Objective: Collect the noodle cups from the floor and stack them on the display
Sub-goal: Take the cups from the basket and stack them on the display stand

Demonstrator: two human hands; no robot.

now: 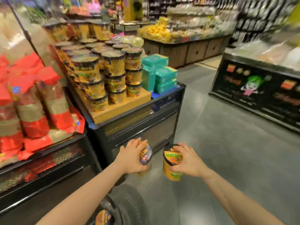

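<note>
My left hand (131, 157) grips a yellow noodle cup with a black rim (146, 155) from its left side, lid tilted towards me. My right hand (188, 160) grips a second yellow noodle cup (172, 161) from its right side. Both cups hang low in front of the black display stand (142, 125). On that stand, a wooden platform (120, 108) carries stacked yellow noodle cups (103, 75) several layers high. Another noodle cup (102, 216) lies low at the bottom edge, partly hidden by my left forearm.
Teal boxes (159, 73) stand at the right end of the display. Red and gold bags (32, 101) fill the bin at left. A black freezer cabinet (259, 91) lines the right side, with grey floor (211, 127) between. A dark round object (129, 203) sits by the lower cup.
</note>
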